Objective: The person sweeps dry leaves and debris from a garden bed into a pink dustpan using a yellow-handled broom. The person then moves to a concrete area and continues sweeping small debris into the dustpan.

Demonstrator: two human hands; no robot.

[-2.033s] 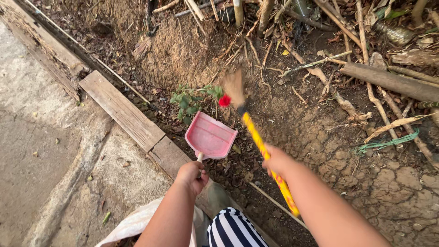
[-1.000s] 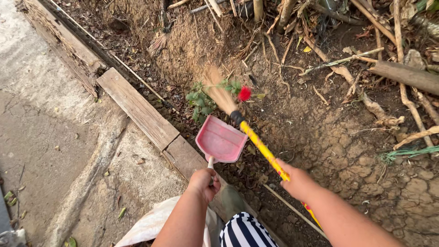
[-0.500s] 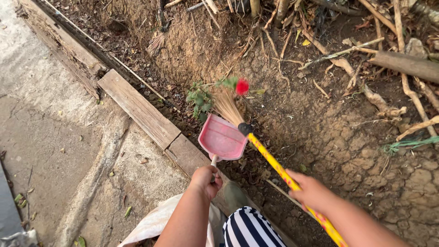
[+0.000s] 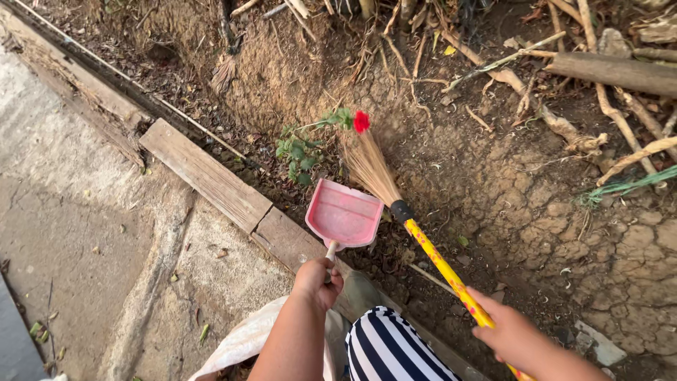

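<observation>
- Down at the edge of the dirt bed, the left hand (image 4: pixel 316 281) is gripping the pale handle of the pink dustpan (image 4: pixel 344 215), fingers wrapped tight around it, and the pan is sitting with its open mouth toward the soil, just beside the wooden plank (image 4: pixel 204 176).
- Over on the other side, the right hand (image 4: pixel 518 337) is clutching the yellow handle of the broom (image 4: pixel 423 243), fingers closed round it, low near the bottom edge of the view.
- That broom is slanting up to the left, and its straw bristles (image 4: pixel 368 166) are fanning out just past the pan's far right corner, their tips reaching toward the small green plant (image 4: pixel 300 152) with the red flower (image 4: pixel 361 121).
- Progress check: the pan is looking nearly bare inside, only a faint dusting on the pink, so very little is collected as far as I can tell.
- Plenty is waiting: brown leaf litter (image 4: pixel 233 141) is lying thick along the plank's edge and around the plant, and more scraps are scattered below the pan's right side.
- Further out, sticks and roots (image 4: pixel 564 127) are sprawling over the cracked earth (image 4: pixel 620 240), well apart from the pan.
- By my reckoning the sweeping is at an early stage, with most of the gathering left to do.
</observation>
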